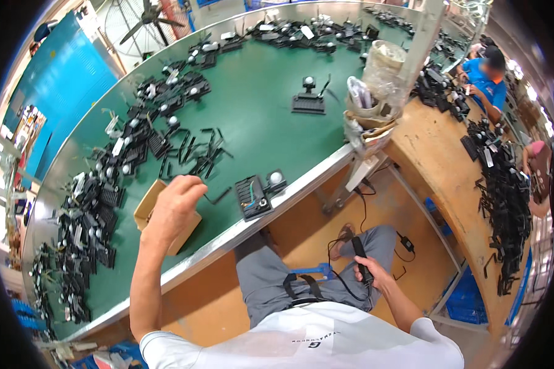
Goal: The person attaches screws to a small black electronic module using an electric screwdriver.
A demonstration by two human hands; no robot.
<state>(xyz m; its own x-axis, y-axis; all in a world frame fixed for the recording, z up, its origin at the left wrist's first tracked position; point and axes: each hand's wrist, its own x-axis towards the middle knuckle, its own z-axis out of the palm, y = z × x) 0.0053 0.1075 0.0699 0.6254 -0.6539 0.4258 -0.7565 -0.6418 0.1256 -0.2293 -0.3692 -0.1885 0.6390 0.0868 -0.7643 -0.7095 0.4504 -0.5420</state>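
Note:
My left hand (175, 206) hovers over a small open cardboard box (151, 206) on the green table (258, 111), its fingers curled together; whether they pinch something tiny I cannot tell. My right hand (370, 275) rests on my lap and grips a black corded power tool (361, 258), its cable looping over my grey trousers. Just right of the left hand lies a black finned lamp unit (252, 197) with a white round sensor (276, 178). A thin black bracket (218, 197) lies between hand and unit.
Piles of black lamp units (98, 209) and loose brackets (200, 157) line the table's left and far rim. One unit (308, 101) stands mid-table. Tape rolls and plastic bags (375, 86) sit at the corner. Another person in blue (487, 83) works at the wooden bench (437, 160) with more parts.

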